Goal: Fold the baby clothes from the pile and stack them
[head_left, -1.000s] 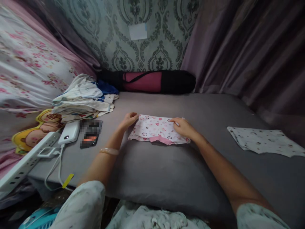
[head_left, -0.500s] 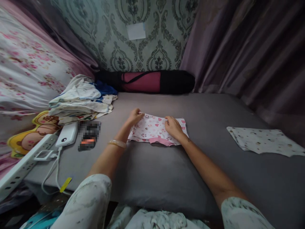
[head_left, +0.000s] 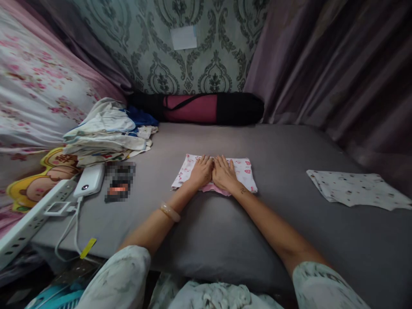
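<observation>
Left hand (head_left: 200, 171) and right hand (head_left: 224, 175) have converged, fingers outstretched on the printed garment (head_left: 243, 171).

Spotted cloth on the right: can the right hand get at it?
Probably yes: the right hand rests flat on the pink-print cloth, with only grey sheet between that and the spotted cloth.

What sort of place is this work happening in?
Probably a bedroom at home: a bed-like surface covered in grey fabric lies ahead, a purple curtain hangs at the right, and a pile of cloth sits at the left.
</observation>
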Available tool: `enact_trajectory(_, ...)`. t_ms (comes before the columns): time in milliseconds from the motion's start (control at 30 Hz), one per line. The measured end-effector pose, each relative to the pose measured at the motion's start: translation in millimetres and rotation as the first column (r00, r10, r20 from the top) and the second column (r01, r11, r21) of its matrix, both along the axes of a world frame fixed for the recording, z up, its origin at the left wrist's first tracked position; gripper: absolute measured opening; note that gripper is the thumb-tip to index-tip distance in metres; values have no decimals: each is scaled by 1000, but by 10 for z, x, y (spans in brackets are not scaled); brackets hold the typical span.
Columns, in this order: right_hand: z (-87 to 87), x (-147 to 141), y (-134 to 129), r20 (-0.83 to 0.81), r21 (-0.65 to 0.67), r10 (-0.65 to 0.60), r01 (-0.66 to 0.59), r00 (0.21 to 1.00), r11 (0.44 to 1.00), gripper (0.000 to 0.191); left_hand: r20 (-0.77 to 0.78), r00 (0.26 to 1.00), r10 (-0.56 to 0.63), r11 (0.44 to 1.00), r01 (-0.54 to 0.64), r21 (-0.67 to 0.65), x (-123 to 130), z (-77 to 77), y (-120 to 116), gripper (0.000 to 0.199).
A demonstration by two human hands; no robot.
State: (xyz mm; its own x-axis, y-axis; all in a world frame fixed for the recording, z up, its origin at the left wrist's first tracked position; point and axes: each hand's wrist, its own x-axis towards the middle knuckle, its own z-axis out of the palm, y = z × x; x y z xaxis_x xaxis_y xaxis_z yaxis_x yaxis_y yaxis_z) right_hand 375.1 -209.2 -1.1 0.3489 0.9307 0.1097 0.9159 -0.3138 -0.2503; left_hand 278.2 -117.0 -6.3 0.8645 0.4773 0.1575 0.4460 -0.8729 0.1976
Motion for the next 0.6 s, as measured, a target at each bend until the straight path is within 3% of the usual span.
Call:
enact_trajectory(133,-51,12,-20,20,-15,4,-4,1000,1000,58,-25,999,35,999,-34,21,-22,-110,-27,49)
enact_trajectory(333,-72,16,-12,18,-35,0,1,1000,999,56,-56,996,70,997,-69,22,-61,-92,-19,51)
enact_trajectory(600,-111,111,-79,33,-52,-41,42,999,998,57,16,991,131,991,-131,39,-197,-92,48,56)
